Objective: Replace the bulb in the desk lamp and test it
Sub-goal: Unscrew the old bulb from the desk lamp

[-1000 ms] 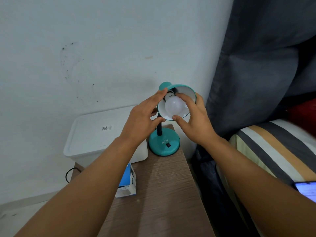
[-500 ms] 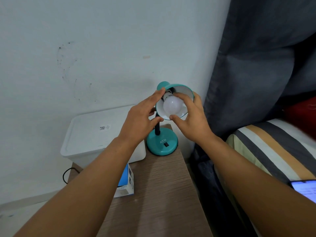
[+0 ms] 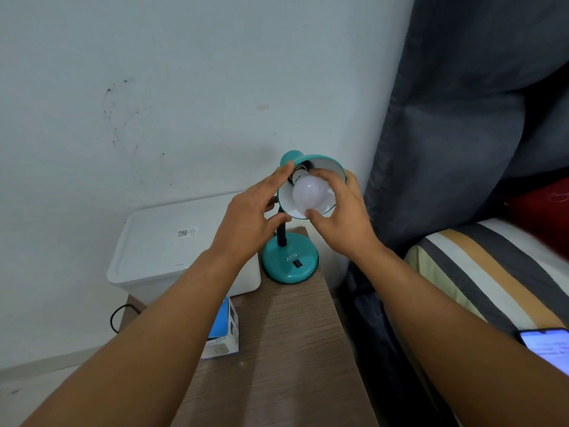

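Observation:
A teal desk lamp stands at the far end of the wooden table, its round base bearing a black switch. The shade tilts toward me, white inside. A white bulb sits in the shade, its neck at the socket, unlit. My left hand holds the shade's left rim, index finger on top and thumb below. My right hand grips the bulb with fingers over it and thumb under it.
A white lidded plastic box stands left of the lamp. A blue-and-white bulb carton lies on the wooden table. A black cable hangs at the left. At the right are a dark curtain, striped bedding and a lit phone.
Both hands stay on the shade and bulb. My right-hand fingers have shifted slightly around the bulb. The view has moved a little.

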Available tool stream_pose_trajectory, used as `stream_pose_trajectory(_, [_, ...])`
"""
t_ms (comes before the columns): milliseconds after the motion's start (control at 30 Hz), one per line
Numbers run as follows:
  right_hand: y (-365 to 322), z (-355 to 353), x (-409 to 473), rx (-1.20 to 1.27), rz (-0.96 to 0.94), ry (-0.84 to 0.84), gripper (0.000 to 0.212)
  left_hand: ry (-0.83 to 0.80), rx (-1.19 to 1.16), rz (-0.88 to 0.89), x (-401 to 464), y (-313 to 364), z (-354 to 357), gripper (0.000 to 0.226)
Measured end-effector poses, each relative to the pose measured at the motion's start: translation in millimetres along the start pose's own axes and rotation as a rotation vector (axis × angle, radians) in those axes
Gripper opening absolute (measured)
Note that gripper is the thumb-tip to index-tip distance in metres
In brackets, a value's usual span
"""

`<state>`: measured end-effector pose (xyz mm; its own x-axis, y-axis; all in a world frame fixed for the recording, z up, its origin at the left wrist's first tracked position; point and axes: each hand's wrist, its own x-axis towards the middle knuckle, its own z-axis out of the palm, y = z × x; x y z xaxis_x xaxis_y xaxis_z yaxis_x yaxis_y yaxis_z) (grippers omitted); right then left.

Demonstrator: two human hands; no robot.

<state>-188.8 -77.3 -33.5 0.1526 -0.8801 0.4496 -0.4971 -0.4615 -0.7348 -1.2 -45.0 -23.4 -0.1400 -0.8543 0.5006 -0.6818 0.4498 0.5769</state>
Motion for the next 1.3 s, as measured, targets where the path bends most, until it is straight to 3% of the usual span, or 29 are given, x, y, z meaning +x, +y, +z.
stream_pose_trajectory(167, [1.5,-1.2,-0.9,0.003,0.053,-0.006,0.084,-0.013,-0.003,-0.002,0.7,-1.0,-0.1,0.092])
stream_pose_trajectory(300, [-3.0,-1.4,0.8,-0.04,0.105,0.007,0.071,-0.013,0.019,-0.007,0.2,-0.2,0.9,0.092])
stream_pose_trajectory(433, [-3.4,-2.7,0.5,-0.018,0.039,-0.034,0.067,-0.001,0.013,-0.015,-1.0,-1.3,1.6,0.094])
stream_pose_trajectory(633, [-0.1,-2.0,-0.4,-0.032,0.083,-0.029,0.086,-0.004,0.017,-0.01,-0.3,-1.8,1.7,0.092])
stream_pose_trajectory(800, [-5.5,-1.9,1.8,-0.072,0.118,-0.017,0.068,-0.008,0.014,-0.015,-1.7,-1.8,2.6,0.09])
stream_pose_trajectory(933, [-6.1,-4.6,0.2,-0.046,0.041,-0.037,0.068,0.006,0.023,-0.02,-2.8,-1.9,0.8,0.092])
stream_pose_trajectory(1133, [-3.2,-2.4,-2.9,0.002,0.099,-0.006,0.088,0.008,0.015,-0.004,-2.7,-2.2,1.9,0.092])
stream_pose_trajectory(1300, [-4.1,-0.7,-0.7,-0.008,0.05,-0.003,0.068,0.015,0.012,-0.028,-3.4,-1.4,1.8,0.091])
